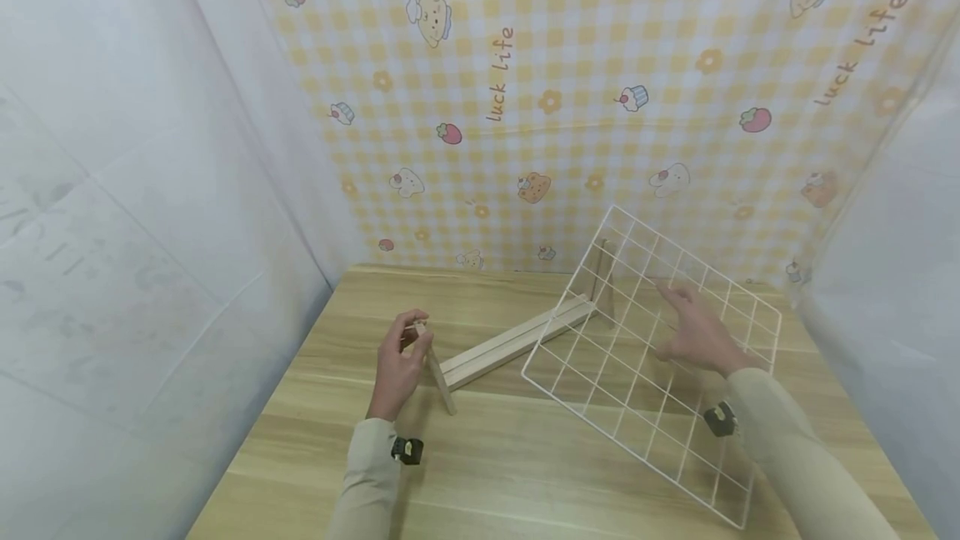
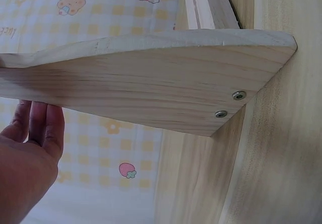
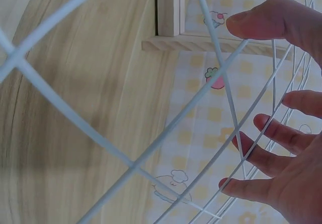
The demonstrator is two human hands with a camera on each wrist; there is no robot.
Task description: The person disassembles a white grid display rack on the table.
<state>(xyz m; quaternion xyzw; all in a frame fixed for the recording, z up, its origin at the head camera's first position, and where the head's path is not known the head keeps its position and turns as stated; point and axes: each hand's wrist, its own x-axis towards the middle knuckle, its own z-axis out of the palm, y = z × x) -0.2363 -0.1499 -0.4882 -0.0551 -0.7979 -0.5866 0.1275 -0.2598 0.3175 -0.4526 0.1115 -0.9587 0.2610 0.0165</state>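
My left hand [image 1: 397, 369] grips the upper tip of the near end panel [image 2: 151, 83] of a wooden stand. This panel is pale and tapered, with two metal bolts near its base in the left wrist view. Two parallel slats [image 1: 517, 342] run from it to a second upright panel [image 1: 607, 298] farther back on the right. A white wire grid [image 1: 615, 438] is tilted over the right side, overlapping the far panel. Over the grid is my right hand [image 1: 701, 332], thumb and fingers spread apart. In the right wrist view, its fingertips [image 3: 229, 183] lie right at the wires.
Everything is on a wood-grain table [image 1: 480, 457]. A yellow checked cloth [image 1: 555, 148] with cartoon prints hangs behind it. White sheets hang at the left [image 1: 150, 232] and right [image 1: 885, 273]. Black wrist cameras are strapped over both beige sleeves [image 1: 367, 473].
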